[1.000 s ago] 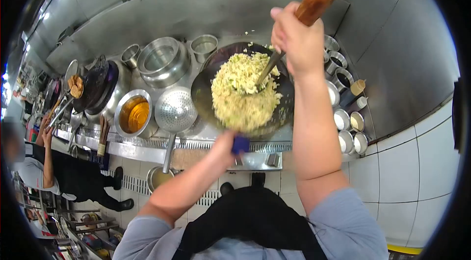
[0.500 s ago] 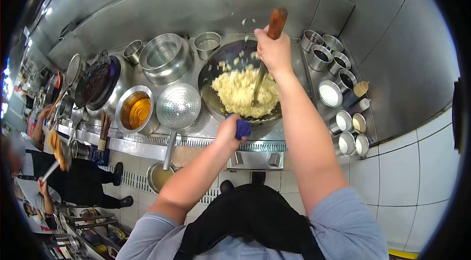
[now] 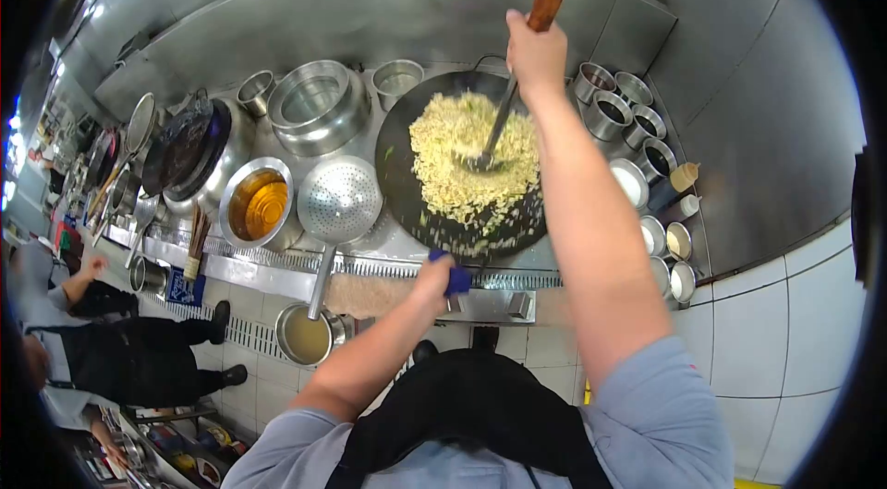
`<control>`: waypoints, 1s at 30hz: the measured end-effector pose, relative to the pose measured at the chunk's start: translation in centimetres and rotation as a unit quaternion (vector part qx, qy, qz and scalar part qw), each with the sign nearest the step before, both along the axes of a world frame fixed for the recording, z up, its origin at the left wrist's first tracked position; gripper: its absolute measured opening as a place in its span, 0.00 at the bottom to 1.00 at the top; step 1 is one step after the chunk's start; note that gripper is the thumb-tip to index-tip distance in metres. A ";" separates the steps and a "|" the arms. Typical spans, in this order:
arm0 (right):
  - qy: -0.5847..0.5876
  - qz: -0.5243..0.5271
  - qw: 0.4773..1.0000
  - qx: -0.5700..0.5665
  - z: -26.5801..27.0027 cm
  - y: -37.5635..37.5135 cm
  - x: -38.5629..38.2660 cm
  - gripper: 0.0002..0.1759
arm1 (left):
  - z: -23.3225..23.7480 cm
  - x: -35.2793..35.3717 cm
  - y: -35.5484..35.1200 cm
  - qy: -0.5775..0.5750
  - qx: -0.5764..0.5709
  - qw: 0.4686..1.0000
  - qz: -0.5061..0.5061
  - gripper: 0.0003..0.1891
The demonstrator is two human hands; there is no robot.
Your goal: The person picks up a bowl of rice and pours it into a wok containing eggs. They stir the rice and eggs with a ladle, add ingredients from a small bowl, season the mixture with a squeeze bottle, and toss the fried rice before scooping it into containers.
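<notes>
My right hand [image 3: 539,57] is wrapped around the handle of a metal ladle [image 3: 500,122], whose wooden end sticks up above my fist. The ladle's head rests in a pale yellow mound of fried rice [image 3: 450,133] with green bits. That rice lies in a large dark wok [image 3: 400,198]. At the wok's near edge, my left hand [image 3: 431,277] is closed on a folded blue cloth [image 3: 457,275]. The cloth covers whatever part of the wok it grips.
A perforated strainer [image 3: 339,196] and an oil-filled pot [image 3: 259,204] stand left of the wok. Metal seasoning cups [image 3: 607,116] and squeeze bottles [image 3: 682,178] line the right side. A pot of cloudy liquid [image 3: 306,335] sits lower down. A co-worker in a black apron [image 3: 106,362] stands at left.
The wok has come nearer and its inside shows more fully. Tossed rice has settled and spread. My right hand and the ladle have moved up and right. The co-worker has shifted posture.
</notes>
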State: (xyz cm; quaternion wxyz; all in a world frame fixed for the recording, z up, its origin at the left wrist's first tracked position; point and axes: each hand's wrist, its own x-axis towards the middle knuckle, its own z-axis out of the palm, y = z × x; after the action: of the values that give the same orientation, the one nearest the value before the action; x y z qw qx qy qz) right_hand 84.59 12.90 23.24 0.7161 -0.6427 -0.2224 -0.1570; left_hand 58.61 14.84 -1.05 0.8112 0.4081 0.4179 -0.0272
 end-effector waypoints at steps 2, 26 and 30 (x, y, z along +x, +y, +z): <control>0.062 0.122 0.989 0.063 5.2 -1.1 -0.3 0.11 | -2.4 -1.7 -1.7 0.001 0.071 0.997 -0.023 0.13; 0.064 0.279 0.950 0.122 3.4 -3.4 -2.5 0.10 | 0.7 -1.8 -1.0 -0.059 -0.133 0.988 -0.042 0.15; 0.083 0.246 0.956 0.134 -8.0 0.2 -0.9 0.12 | 1.1 -2.0 -1.1 -0.052 -0.101 0.993 -0.033 0.19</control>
State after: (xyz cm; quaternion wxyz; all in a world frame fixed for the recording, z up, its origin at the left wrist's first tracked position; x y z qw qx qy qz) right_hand 83.66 13.10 15.28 0.8283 -0.4766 -0.2905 0.0491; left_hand 56.59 13.76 0.09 0.8677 0.3387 0.3561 -0.0747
